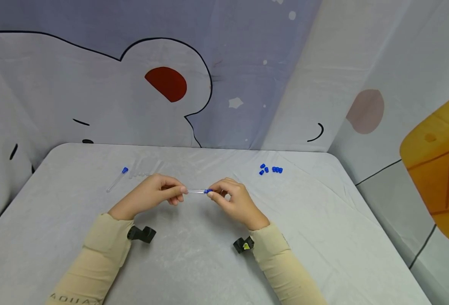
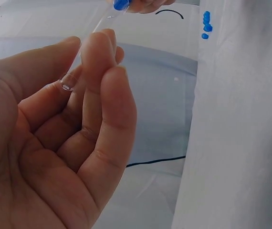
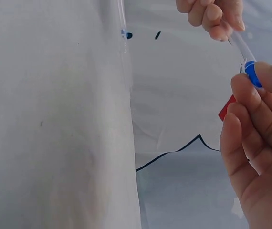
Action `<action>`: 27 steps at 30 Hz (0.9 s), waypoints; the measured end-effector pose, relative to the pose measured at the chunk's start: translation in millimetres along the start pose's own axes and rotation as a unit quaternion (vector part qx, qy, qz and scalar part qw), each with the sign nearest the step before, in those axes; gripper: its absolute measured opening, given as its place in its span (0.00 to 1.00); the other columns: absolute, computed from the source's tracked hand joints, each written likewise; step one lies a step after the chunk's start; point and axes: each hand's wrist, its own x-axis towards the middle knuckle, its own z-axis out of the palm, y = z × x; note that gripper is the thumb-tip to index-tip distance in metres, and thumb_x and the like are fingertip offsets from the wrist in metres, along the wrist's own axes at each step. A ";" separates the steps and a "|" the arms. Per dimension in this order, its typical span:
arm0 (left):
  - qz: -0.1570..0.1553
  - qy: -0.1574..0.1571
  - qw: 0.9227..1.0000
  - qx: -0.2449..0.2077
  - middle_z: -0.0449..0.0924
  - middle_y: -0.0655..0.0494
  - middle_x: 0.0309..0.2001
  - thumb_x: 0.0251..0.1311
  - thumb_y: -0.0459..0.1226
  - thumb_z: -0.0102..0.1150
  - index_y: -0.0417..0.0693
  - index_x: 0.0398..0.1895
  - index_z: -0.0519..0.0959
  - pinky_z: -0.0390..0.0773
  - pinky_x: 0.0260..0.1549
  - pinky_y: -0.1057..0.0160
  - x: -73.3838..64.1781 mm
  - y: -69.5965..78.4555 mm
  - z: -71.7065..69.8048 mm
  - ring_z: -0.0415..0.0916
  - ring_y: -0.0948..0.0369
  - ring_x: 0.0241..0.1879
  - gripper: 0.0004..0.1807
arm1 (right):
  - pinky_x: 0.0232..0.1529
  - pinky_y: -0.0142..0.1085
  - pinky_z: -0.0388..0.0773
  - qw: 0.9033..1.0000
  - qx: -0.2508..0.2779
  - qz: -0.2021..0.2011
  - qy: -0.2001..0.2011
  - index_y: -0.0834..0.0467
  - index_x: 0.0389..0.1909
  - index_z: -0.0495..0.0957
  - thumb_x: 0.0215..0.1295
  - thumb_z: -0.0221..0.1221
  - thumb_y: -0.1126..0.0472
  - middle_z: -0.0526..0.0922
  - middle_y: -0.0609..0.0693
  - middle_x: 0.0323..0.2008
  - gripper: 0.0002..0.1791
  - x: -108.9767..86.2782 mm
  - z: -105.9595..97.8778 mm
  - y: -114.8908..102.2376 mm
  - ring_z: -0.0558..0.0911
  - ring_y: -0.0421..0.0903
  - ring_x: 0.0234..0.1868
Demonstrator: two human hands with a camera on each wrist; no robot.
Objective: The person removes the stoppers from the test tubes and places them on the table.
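Between both hands, above the table, a clear test tube lies roughly level. My left hand pinches its closed end between thumb and fingers; in the left wrist view the rounded tip shows past the fingers of that hand. At the tube's other end is a blue cap, which my right hand pinches between thumb and index finger. The cap sits at the mouth of the tube; how firmly it is seated I cannot tell.
Several loose blue caps lie in a group at the back right of the white-covered table. At the back left lies a capped test tube, beside several clear tubes without caps. A printed curtain stands behind the table.
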 end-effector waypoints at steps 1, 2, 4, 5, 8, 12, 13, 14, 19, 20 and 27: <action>0.001 0.000 1.000 0.000 0.85 0.45 0.33 0.73 0.42 0.60 0.40 0.42 0.86 0.83 0.38 0.61 0.1 -0.1 0.0 0.83 0.57 0.33 0.13 | 0.36 0.35 0.80 1.000 0.005 0.001 -0.003 0.59 0.38 0.85 0.69 0.64 0.66 0.84 0.46 0.32 0.02 -0.1 -0.4 0.3 0.79 0.39 0.34; 0.002 0.000 1.000 -0.001 0.85 0.46 0.33 0.73 0.42 0.59 0.40 0.42 0.86 0.83 0.38 0.61 0.2 -0.2 0.0 0.83 0.57 0.33 0.13 | 0.37 0.34 0.79 1.000 0.009 0.003 -0.006 0.59 0.39 0.85 0.69 0.64 0.66 0.84 0.46 0.32 0.02 -0.2 -0.8 0.3 0.79 0.39 0.34; 0.005 0.000 1.000 -0.004 0.85 0.48 0.33 0.73 0.42 0.59 0.40 0.42 0.86 0.84 0.38 0.61 0.5 -0.3 0.0 0.83 0.57 0.32 0.13 | 0.38 0.34 0.79 1.000 0.018 0.007 -0.012 0.59 0.39 0.85 0.70 0.63 0.66 0.84 0.46 0.33 0.03 -0.4 -1.6 0.4 0.79 0.40 0.35; 0.006 0.000 1.000 -0.006 0.85 0.48 0.33 0.73 0.42 0.59 0.40 0.42 0.86 0.84 0.38 0.61 0.7 -0.5 0.0 0.83 0.57 0.32 0.13 | 0.39 0.33 0.79 1.000 0.021 0.010 -0.015 0.59 0.40 0.85 0.70 0.63 0.66 0.84 0.46 0.33 0.03 -0.4 -1.8 0.5 0.79 0.40 0.35; 0.010 -0.002 1.000 -0.013 0.85 0.48 0.33 0.73 0.41 0.59 0.39 0.42 0.86 0.84 0.38 0.61 1.0 -1.0 -0.1 0.83 0.57 0.32 0.13 | 0.40 0.34 0.79 0.999 0.030 0.015 -0.019 0.60 0.40 0.85 0.71 0.62 0.66 0.84 0.46 0.33 0.04 -0.3 -2.2 1.2 0.79 0.40 0.36; 0.016 -0.004 1.000 -0.017 0.84 0.51 0.32 0.73 0.40 0.59 0.39 0.42 0.86 0.84 0.38 0.61 1.2 -1.4 -0.3 0.83 0.58 0.32 0.13 | 0.40 0.35 0.79 0.999 0.044 0.019 -0.021 0.60 0.40 0.85 0.71 0.62 0.66 0.84 0.46 0.33 0.04 -0.6 -2.6 1.7 0.79 0.41 0.36; 0.018 -0.004 1.000 -0.017 0.84 0.52 0.32 0.73 0.40 0.59 0.39 0.42 0.86 0.84 0.38 0.61 1.2 -1.3 -0.3 0.83 0.58 0.32 0.13 | 0.40 0.35 0.79 0.998 0.049 0.020 -0.022 0.60 0.40 0.85 0.71 0.62 0.66 0.84 0.46 0.33 0.04 -0.6 -2.6 1.7 0.79 0.41 0.35; 0.019 -0.004 1.000 -0.017 0.84 0.53 0.31 0.73 0.40 0.59 0.39 0.42 0.86 0.84 0.38 0.61 1.3 -1.2 -0.3 0.83 0.58 0.32 0.13 | 0.40 0.35 0.79 0.998 0.052 0.023 -0.023 0.60 0.40 0.85 0.71 0.62 0.66 0.84 0.46 0.33 0.04 -0.6 -2.8 1.4 0.79 0.41 0.35; 0.018 -0.003 1.000 -0.022 0.84 0.54 0.31 0.73 0.40 0.59 0.39 0.41 0.86 0.84 0.37 0.61 1.4 -0.4 -0.1 0.83 0.58 0.32 0.12 | 0.39 0.36 0.79 0.997 0.068 0.034 -0.030 0.62 0.40 0.85 0.72 0.62 0.65 0.84 0.48 0.33 0.05 -0.6 -3.2 -0.1 0.79 0.41 0.35; 0.017 -0.003 1.000 -0.024 0.84 0.54 0.31 0.73 0.40 0.59 0.38 0.41 0.86 0.84 0.37 0.61 1.4 -0.2 -0.1 0.83 0.58 0.32 0.12 | 0.39 0.36 0.79 0.996 0.070 0.036 -0.031 0.62 0.40 0.85 0.72 0.61 0.65 0.84 0.48 0.33 0.05 -0.5 -3.4 -0.8 0.80 0.41 0.35; 0.015 -0.002 1.000 -0.023 0.84 0.54 0.32 0.73 0.40 0.59 0.38 0.43 0.85 0.84 0.38 0.61 -0.4 1.2 -1.6 0.83 0.57 0.32 0.13 | 0.37 0.37 0.79 0.996 0.079 0.034 -0.034 0.60 0.40 0.85 0.71 0.62 0.67 0.85 0.49 0.33 0.04 -0.6 -3.7 -1.0 0.80 0.42 0.34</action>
